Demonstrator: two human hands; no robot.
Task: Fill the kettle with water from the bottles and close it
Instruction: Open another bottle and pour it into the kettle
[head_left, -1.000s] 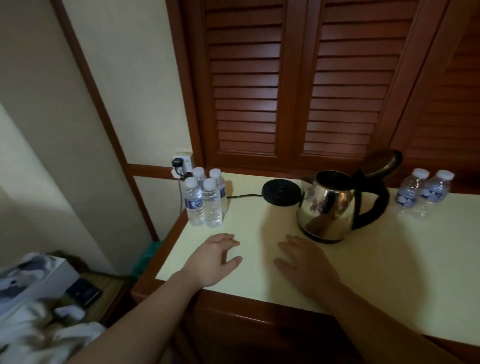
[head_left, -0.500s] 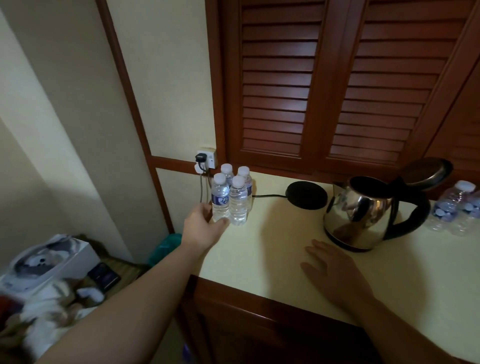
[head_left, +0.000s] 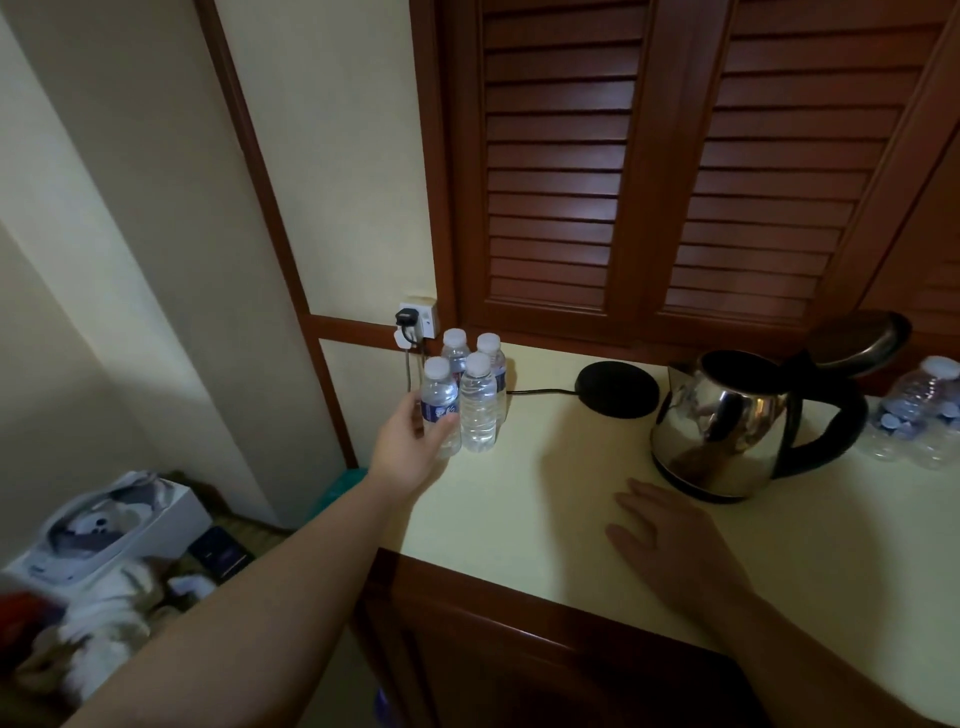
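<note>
A cluster of four capped water bottles is seen at the ten o'clock corner of the cream table (head_left: 519, 493), and the front-left bottle (head_left: 440, 405) is clasped by the left hand (head_left: 410, 452), its thumb and fingers curled around the lower body below the blue label; the bottle is stood upright, just beside its front-right neighbour (head_left: 478, 408), while two more bottles (head_left: 457, 348) are ranged behind them. The right hand (head_left: 670, 551) is laid flat on the table at about five o'clock, fingers straight and slightly spread, with nothing held, close to the foot of the kettle without a touch that can be made out. The steel kettle (head_left: 727, 421) is stood at two o'clock with its lid (head_left: 857, 340) hinged up and the mouth left uncovered, the black handle being turned toward three o'clock. The round black base (head_left: 615, 388) is found just beside the kettle at one o'clock, and a cord is run from it to the wall socket (head_left: 418, 319) behind the bottles. Further bottles (head_left: 919, 410) are seen at the three o'clock edge.
</note>
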